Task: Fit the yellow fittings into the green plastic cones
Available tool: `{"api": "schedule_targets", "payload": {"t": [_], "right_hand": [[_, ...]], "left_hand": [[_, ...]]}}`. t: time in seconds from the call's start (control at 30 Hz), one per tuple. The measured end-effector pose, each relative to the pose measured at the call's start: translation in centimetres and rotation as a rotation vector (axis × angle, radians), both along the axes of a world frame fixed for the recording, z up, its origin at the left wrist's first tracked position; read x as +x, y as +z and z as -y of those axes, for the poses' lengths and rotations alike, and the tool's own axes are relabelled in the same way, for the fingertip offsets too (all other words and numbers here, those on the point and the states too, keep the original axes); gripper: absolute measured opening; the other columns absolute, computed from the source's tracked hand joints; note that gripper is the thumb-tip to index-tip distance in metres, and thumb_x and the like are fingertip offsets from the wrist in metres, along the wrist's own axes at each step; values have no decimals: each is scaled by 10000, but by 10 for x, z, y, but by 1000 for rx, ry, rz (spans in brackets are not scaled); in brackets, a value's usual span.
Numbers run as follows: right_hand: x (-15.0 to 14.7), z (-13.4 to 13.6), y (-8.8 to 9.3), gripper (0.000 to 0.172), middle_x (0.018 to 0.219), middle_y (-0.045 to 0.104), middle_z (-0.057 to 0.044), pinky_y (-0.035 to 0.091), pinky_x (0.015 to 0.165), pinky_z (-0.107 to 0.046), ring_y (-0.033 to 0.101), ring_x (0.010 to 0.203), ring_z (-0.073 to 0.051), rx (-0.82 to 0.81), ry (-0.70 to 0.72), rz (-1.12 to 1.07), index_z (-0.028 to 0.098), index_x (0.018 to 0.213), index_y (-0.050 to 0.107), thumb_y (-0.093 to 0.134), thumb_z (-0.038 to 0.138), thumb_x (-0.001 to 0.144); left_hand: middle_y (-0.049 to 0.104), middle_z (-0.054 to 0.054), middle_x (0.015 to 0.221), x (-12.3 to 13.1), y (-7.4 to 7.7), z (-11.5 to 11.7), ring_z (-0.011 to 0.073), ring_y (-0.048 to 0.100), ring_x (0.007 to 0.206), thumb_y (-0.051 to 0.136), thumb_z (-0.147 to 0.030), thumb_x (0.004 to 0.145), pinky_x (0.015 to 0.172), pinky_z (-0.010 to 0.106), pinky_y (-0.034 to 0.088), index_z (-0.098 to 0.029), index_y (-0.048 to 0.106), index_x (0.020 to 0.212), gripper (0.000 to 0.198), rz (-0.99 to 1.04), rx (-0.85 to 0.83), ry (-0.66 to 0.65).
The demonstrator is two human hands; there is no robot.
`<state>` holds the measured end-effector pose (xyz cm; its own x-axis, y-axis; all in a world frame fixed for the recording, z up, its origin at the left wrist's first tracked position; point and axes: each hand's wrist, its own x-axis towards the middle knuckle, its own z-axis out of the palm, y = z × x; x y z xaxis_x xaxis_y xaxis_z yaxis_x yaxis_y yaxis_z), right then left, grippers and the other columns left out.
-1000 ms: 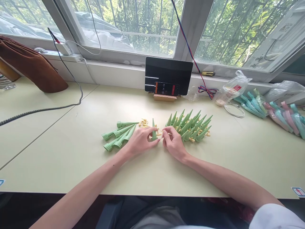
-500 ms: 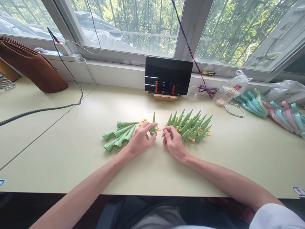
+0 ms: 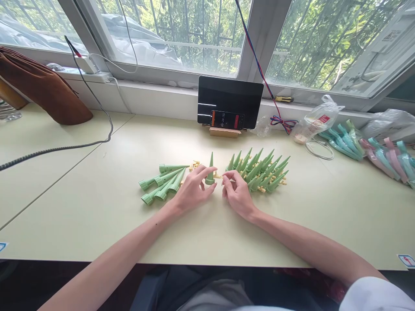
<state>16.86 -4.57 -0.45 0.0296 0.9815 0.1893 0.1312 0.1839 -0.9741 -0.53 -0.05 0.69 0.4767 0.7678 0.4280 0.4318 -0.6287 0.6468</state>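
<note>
A green plastic spike (image 3: 211,169) stands point up between the thumb and fingers of my left hand (image 3: 194,186). From its side juts a small yellow plastic valve piece (image 3: 217,175). The fingertips of my right hand (image 3: 238,195) pinch the outer end of that piece and partly cover it. Left of my left hand, several loose green spikes (image 3: 162,183) lie on their sides, near a few small yellow pieces (image 3: 195,164). Beyond my right hand, several green spikes with yellow pieces (image 3: 259,169) stand grouped, points up.
A phone (image 3: 227,120) showing a timer leans on a dark tablet (image 3: 230,95) at the back of the pale table (image 3: 207,242). Bagged coloured pieces (image 3: 382,155) lie at the right. A brown leather bag (image 3: 48,90) and a black cable (image 3: 65,148) are at the left.
My left hand and the upright spike have shifted very slightly right and toward me. Both hands keep their grip, and the spike groups look the same.
</note>
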Motion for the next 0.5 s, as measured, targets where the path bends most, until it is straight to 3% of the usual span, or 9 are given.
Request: {"api": "schedule_targets", "payload": {"t": [0.5], "right_hand": [[1,-1,-3,210,828,519,22,411,450,-215,543,506,-76,15,-26,20,221,1017,519,459,421,986]], "left_hand": [[606,41,1060,2,2,2,115,562,729,591,-197,861,627,234,567,-244,564,1185,329,-9,0,51]]}}
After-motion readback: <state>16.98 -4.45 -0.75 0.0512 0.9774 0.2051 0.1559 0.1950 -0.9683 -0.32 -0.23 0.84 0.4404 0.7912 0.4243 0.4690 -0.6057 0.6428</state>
